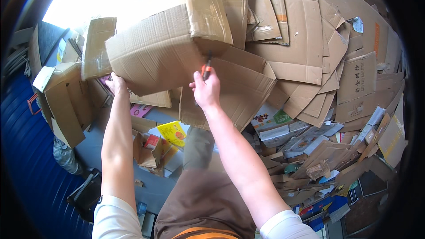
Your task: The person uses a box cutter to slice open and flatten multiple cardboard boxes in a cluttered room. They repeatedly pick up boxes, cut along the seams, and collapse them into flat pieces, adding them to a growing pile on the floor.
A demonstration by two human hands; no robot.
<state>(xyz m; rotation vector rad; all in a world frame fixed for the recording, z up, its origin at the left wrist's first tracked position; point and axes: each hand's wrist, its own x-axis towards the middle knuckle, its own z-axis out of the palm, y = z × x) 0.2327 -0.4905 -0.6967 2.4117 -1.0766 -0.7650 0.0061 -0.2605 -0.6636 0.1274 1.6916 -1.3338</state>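
Observation:
A taped cardboard box is tilted in front of me, its lower surface blurred. My left hand grips its lower left edge. In my right hand is a small cutting tool with an orange and black handle, perhaps a utility knife; its dark tip points up at the box's underside, and whether it touches the cardboard cannot be told. Below and to the right of that box lies an open cardboard carton, partly behind my right forearm.
Flattened cardboard sheets are heaped at the right. An open carton stands at the left near a blue corrugated wall. Printed scraps, among them a yellow box piece, lie on the grey floor by my legs.

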